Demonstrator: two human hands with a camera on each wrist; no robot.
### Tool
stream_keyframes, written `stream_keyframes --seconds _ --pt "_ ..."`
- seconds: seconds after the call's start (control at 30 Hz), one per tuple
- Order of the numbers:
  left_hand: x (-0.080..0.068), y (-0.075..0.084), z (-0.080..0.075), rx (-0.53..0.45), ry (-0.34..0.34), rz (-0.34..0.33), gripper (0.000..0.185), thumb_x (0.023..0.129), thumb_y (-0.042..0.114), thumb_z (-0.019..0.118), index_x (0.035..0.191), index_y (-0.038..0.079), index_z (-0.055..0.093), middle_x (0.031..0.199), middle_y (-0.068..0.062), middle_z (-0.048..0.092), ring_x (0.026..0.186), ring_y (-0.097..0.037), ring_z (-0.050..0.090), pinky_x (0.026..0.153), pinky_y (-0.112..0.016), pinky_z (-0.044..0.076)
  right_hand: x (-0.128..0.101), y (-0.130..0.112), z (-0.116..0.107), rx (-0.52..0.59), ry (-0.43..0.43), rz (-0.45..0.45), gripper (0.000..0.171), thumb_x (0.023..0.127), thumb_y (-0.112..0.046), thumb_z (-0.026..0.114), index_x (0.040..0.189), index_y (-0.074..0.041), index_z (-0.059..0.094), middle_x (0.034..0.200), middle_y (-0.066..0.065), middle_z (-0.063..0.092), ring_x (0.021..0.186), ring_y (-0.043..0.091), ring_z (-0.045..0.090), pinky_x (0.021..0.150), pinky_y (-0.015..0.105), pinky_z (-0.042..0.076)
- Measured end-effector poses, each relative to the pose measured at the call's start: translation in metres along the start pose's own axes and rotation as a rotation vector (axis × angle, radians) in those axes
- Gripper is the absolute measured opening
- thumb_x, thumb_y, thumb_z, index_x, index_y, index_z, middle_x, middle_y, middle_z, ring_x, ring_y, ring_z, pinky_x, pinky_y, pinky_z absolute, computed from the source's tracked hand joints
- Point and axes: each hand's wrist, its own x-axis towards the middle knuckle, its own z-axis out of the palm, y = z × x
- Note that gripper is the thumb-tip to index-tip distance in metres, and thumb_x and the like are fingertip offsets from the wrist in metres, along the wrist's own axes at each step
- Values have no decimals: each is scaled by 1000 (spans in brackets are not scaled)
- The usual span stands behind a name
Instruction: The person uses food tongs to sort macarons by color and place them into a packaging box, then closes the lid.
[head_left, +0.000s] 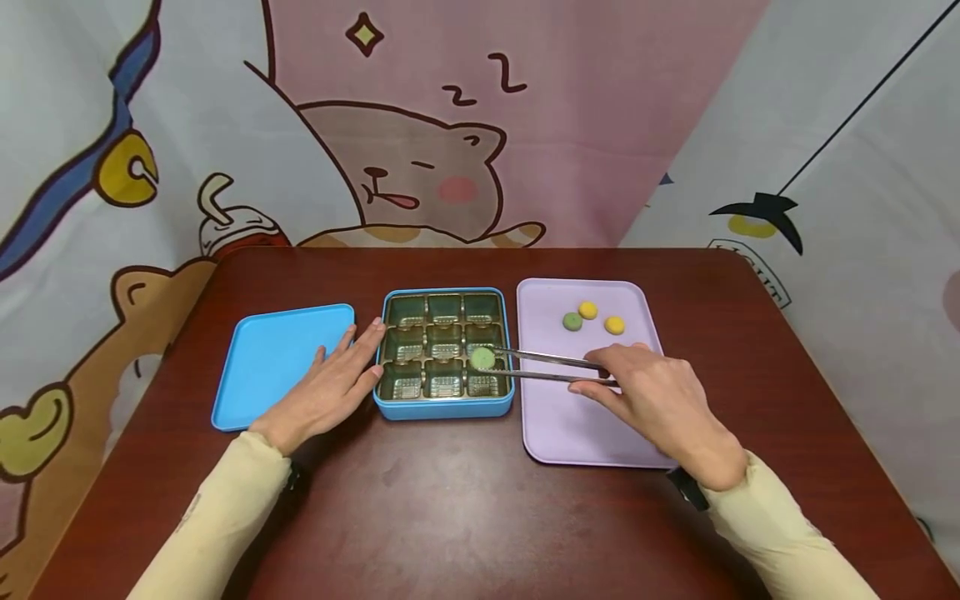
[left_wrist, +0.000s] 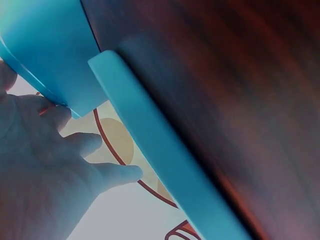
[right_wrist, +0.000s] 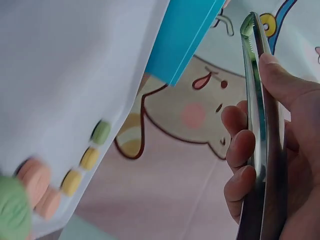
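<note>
A blue box (head_left: 444,407) holds a gold insert with nine empty wells. My right hand (head_left: 617,372) grips metal tongs (head_left: 551,367) from over the lilac tray (head_left: 570,425). The tong tips pinch a round green piece (head_left: 482,358) above the right column of the box, near its middle well. My left hand (head_left: 337,379) lies flat with straight fingers, partly on the blue lid (head_left: 277,362), its fingertips touching the box's left wall. The right wrist view shows my fingers (right_wrist: 241,150) curled round the tongs (right_wrist: 257,100). The left wrist view shows my left hand (left_wrist: 50,165) beside the lid's rim (left_wrist: 160,155).
On the lilac tray's far part lie a green piece (head_left: 572,321) and two yellow pieces (head_left: 588,310), (head_left: 615,325). Everything stands on a brown table (head_left: 450,500) with cartoon-printed cloth hanging behind and beside it.
</note>
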Motion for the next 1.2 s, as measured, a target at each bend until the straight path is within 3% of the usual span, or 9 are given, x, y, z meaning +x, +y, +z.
stream_keyframes --seconds 0.2,0.47,0.83,1.2 --pt "1 3 0 14 -9 2 66 113 45 34 169 18 9 174 2 4 159 -38 2 116 -76 6 12 -16 10 13 -1 -51 41 89 -52 77 102 -12 74 79 -6 70 64 7 58 51 29 41" --pt "1 4 1 24 -7 2 66 113 44 33 169 19 8 174 3 4 159 -37 3 116 -76 7 29 -38 21 38 -64 -58 37 88 -50 80 101 -17 72 78 -9 66 64 8 59 49 31 44" --pt "-2 5 2 37 2 19 64 113 43 31 169 18 9 174 2 5 159 -37 5 115 -76 8 47 -58 33 -7 -72 -98 36 91 -51 77 97 -15 71 75 -8 64 66 13 64 45 37 48" --pt "-3 6 2 32 3 4 65 113 45 31 169 20 8 174 3 5 159 -36 5 116 -76 8 62 -68 39 -56 -51 -130 40 90 -48 80 75 -18 56 63 -6 51 58 19 60 39 38 41"
